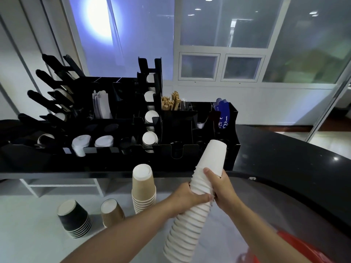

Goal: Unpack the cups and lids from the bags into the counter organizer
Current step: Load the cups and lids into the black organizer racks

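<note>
Tall stack of white paper cups [191, 209], nested upside down, tilted right, held above the black organizer [117, 158] front edge.

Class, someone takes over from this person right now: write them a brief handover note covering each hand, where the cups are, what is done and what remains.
Left hand and right hand both grip the tall stack of white paper cups, tilted toward the black counter organizer.
On the lower grey surface: tan cup stack, small brown ribbed stack, black cup stack.
Done: some white lids sit in the organizer.
Left: slot all four stacks.
</note>
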Tool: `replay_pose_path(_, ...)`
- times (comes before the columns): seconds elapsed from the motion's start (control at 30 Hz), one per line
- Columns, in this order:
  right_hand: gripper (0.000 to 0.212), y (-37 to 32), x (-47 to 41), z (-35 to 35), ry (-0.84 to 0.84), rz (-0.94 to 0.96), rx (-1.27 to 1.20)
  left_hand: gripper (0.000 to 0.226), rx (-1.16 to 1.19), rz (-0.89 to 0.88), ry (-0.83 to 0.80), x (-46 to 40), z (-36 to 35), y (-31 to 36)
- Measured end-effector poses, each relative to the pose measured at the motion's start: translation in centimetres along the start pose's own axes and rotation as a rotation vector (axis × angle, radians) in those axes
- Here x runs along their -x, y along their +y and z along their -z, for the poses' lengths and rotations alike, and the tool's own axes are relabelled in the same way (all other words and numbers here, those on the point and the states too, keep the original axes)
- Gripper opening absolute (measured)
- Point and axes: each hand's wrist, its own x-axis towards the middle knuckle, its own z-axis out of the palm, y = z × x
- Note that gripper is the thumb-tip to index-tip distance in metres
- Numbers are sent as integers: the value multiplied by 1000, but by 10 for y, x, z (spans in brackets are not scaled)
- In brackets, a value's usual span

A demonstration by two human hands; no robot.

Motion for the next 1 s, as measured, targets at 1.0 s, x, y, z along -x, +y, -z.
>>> replay_pose_path(1.0,80,-23,-4,36,152,89,291,100,-211,-118,154,-16,-14,-87)
